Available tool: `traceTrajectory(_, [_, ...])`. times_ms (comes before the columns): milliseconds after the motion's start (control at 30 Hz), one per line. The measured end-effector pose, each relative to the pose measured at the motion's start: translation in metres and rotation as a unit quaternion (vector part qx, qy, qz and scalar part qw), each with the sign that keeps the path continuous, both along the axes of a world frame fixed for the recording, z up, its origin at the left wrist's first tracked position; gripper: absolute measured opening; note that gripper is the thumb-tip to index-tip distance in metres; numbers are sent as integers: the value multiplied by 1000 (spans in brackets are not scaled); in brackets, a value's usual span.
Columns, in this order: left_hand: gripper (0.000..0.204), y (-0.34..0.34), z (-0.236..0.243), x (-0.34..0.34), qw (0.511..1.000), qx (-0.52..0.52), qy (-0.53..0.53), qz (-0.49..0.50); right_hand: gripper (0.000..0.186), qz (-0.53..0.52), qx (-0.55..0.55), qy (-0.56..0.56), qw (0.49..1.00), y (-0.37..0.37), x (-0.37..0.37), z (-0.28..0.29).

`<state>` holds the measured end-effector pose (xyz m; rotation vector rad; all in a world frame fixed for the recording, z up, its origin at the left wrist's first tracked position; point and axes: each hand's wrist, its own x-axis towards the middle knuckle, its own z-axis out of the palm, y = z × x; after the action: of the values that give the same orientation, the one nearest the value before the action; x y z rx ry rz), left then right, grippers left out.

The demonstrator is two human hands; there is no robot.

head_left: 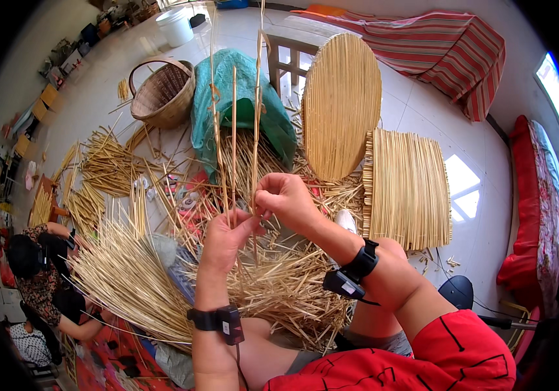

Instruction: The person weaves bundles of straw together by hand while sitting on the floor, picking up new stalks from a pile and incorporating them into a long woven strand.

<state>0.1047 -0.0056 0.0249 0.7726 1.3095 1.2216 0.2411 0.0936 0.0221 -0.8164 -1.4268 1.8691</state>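
Note:
My left hand (pixel 223 240) is closed around long dry stalks (pixel 234 124) that stand upright above it, with peeling leaf sheaths on some. Close beside it, my right hand (pixel 284 201) pinches another tall stalk (pixel 257 111), thumb against fingers. The two hands nearly touch at the fingertips. Below them lies a loose heap of short cut straw pieces (pixel 286 287), partly over my legs. To the left of my left forearm spreads a large sheaf of long pale stalks (pixel 129 280). Each of my wrists wears a black strap with a small device.
Ahead stands a green sack (pixel 227 78) with stalks inside, beside a wicker basket (pixel 162 98). An oval stalk panel (pixel 342 104) leans on a wooden bench (pixel 286 42); a rectangular stalk panel (pixel 406 189) is at right. Another person (pixel 45 267) sits at left near stalk piles (pixel 107 163).

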Motion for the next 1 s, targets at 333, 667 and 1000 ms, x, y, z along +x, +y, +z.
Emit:
traceTrajectory(333, [10,-5,0,-1,1000,1,-11,7,6,-22,-73,75,994,3,-2,-6])
traceTrajectory(667, [11,-4,-2,2,999,24,14,23,7,10,-8,-21,1000,-5,1,0])
traceTrajectory(1000, [10,-3,-3,7,999,29,-41,16,7,30,-121,74,989,-2,-1,-13])
